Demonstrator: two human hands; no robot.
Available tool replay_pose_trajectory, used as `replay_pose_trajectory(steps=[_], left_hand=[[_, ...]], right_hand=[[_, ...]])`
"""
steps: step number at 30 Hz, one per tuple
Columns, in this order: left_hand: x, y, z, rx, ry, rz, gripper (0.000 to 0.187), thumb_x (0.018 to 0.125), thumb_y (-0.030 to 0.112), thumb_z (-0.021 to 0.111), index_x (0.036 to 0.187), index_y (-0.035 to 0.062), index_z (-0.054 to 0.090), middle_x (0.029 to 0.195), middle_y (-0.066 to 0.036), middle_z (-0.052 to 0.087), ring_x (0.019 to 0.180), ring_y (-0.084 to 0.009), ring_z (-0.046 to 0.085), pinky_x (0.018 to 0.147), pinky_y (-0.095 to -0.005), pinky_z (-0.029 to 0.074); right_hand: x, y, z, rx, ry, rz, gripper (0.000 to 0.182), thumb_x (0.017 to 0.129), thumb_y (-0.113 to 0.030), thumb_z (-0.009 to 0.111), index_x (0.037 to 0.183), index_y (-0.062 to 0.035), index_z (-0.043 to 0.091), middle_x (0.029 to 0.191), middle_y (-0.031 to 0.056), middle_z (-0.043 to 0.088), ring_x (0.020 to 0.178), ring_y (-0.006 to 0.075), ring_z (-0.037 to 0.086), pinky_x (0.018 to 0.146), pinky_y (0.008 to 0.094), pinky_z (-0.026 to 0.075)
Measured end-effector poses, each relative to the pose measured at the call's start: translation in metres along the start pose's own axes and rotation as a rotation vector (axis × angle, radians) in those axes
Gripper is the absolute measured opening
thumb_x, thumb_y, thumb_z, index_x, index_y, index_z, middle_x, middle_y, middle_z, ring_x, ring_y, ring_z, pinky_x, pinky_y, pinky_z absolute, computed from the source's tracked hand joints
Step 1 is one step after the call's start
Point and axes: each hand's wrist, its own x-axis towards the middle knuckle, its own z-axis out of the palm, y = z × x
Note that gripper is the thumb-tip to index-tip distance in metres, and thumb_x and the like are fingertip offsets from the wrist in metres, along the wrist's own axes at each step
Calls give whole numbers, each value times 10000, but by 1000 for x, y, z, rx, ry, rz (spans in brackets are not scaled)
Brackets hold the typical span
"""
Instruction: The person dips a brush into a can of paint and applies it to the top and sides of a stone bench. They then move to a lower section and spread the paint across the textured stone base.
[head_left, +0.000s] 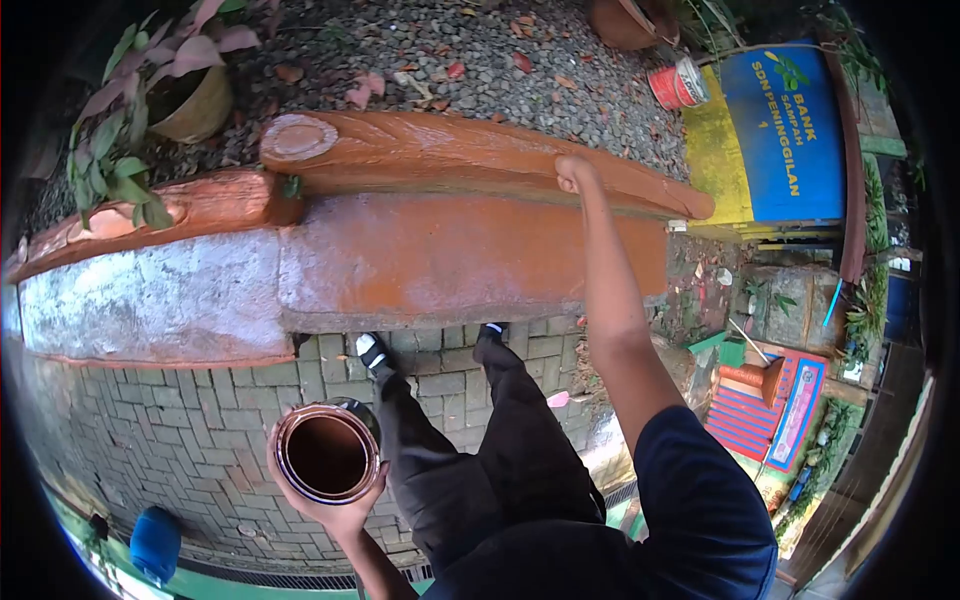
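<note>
Can (327, 409) rests in left hand (342, 514), fingers around its outside

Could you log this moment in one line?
left hand: holding open can, brown inside | right hand: closed, at orange rail | rail contact: unclear

The person wears a dark navy shirt (540, 562), plain across the visible front. Its short right sleeve (700, 500) is loose and wide, ending in a hem above the elbow; below it the right forearm (615, 290) is bare down to the right hand (570, 172). The left forearm (383, 575) and left hand (345, 515) are bare too. The long trousers (530, 440) are near-black, with soft creases along the legs. The footwear (372, 352) is dark, with white at the left toe and a smaller pale, bluish patch at the right, perhaps sandals, though too small to tell.
</note>
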Motion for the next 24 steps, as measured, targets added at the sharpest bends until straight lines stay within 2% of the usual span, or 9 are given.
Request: replay_pose_trajectory(steps=[2,4,10,13,15,18,19,21,24], left_hand=[[3,3,-33,40,26,-11,1124,530,383,889,1394,-30,303,1353,-196,448,1244,-321,474,1062,-451,372],[5,2,-57,8,90,-31,1112,533,383,887,1390,-29,311,1351,-192,449,1243,-318,475,1060,-451,376],[10,0,-112,79,217,-5,1100,531,378,887,1389,-17,325,1344,-183,456,1225,-314,490,1047,-446,396],[15,-1,-129,88,238,29,1104,528,365,890,1392,-17,319,1345,-182,454,1222,-309,492,1045,-447,397],[15,-1,-135,67,264,17,1112,524,359,893,1394,-17,313,1347,-184,453,1223,-310,491,1048,-448,395],[17,-6,-140,15,295,-3,1132,510,338,903,1399,-19,300,1352,-192,450,1230,-313,487,1056,-450,387],[16,-10,-140,13,286,-3,1134,506,334,905,1398,-19,301,1353,-196,449,1231,-313,486,1059,-450,385],[15,-20,-141,2,256,-21,1150,495,317,915,1400,-18,290,1355,-211,445,1238,-320,483,1066,-456,380],[12,-38,-134,-74,252,-66,1165,492,304,919,1406,-17,271,1356,-221,441,1239,-327,482,1069,-462,378]], right_hand=[[-32,-30,36,56,-30,-11,185,830,-42,385,761,16,547,484,14,387,366,92,336,351,315,222],[-72,-61,73,164,-27,12,373,835,-28,339,1178,19,479,530,-2,396,378,75,327,346,258,221],[-165,-129,167,75,-94,-287,261,801,-14,382,1004,57,530,554,56,474,394,105,387,352,303,250],[-214,-170,210,-237,-229,-340,309,808,-41,402,1034,78,576,604,147,572,456,189,527,409,363,378],[-224,-171,240,-389,52,-641,481,841,-115,505,1303,20,519,936,247,677,774,342,681,648,453,525],[-299,-164,230,-384,188,-828,482,918,-174,516,1390,-96,454,989,235,653,828,376,653,669,489,520],[-308,-162,231,-397,176,-836,482,918,-174,516,1390,-96,454,989,235,653,828,376,653,669,489,520],[-312,-149,239,-522,330,-985,462,975,-236,465,1432,-263,404,895,170,604,759,368,616,665,485,503],[-264,-136,254,-480,449,-1237,496,966,-199,489,1441,-303,386,777,142,548,706,330,620,592,454,497]])
